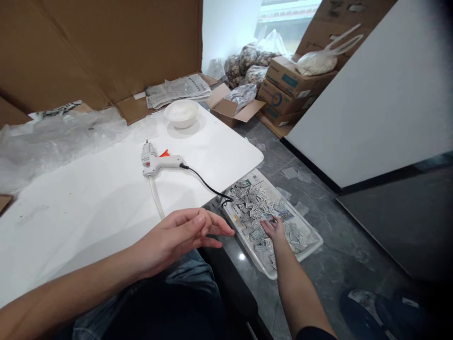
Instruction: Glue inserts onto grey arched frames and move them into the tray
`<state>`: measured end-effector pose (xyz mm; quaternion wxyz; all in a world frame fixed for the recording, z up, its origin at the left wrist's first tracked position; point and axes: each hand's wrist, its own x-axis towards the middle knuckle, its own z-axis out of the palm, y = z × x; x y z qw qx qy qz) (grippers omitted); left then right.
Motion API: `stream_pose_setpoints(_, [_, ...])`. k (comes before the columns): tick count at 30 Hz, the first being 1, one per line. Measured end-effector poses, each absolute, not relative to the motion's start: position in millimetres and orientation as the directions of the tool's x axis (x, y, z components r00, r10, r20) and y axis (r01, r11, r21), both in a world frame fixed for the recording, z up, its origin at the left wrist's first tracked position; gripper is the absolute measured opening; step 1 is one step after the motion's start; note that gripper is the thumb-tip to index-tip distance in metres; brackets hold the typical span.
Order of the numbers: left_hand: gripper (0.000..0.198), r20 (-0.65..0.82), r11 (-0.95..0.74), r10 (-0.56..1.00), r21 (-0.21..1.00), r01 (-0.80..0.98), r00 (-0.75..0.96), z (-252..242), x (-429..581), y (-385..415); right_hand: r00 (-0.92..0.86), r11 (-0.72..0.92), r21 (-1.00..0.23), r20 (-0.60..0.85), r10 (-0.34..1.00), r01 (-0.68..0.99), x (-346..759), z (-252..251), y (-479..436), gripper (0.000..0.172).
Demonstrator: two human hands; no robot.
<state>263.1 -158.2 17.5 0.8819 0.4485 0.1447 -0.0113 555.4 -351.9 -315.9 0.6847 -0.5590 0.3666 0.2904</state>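
My left hand (193, 230) hovers over my lap near the table's front edge, its fingers loosely bent and apart, holding nothing I can see. To the right and lower down, my right hand (277, 230) reaches over a shallow white tray (311, 249) on the right. Its fingers are parted just above a heap of small flat grey pieces with white outlines (253, 205); their kind is too small to make out. On the table lies a white glue gun (161, 163) with an orange-red trigger, a clear glue stick (155, 197) in its back and a black cord (203, 179).
A white bowl (181, 113) stands on the white table (106, 189), with newspapers (179, 92) and clear plastic wrap (71, 137) behind. A black armrest (230, 283) lies between my hands. Cardboard boxes (283, 94) and filled bags (247, 61) sit on the floor beyond.
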Motion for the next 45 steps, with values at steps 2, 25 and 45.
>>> stream_pose_setpoints(2, [0.029, -0.266, 0.600, 0.130, 0.788, 0.138, 0.955, 24, 253, -155, 0.559, 0.238, -0.558, -0.826, -0.070, -0.795, 556, -302, -355, 0.036])
stream_pose_setpoints(25, [0.037, -0.223, 0.443, 0.505, 0.896, -0.029, 0.834, 48, 79, -79, 0.109, 0.215, -0.949, 0.244, 0.964, 0.229, 291, 41, -152, 0.026])
stream_pose_setpoints(45, [0.024, -0.263, 0.393, 0.550, 0.919, 0.032, 0.793, 36, 23, -44, -0.234, 0.170, -0.983, 0.150, 0.961, 0.066, 199, 49, -82, 0.014])
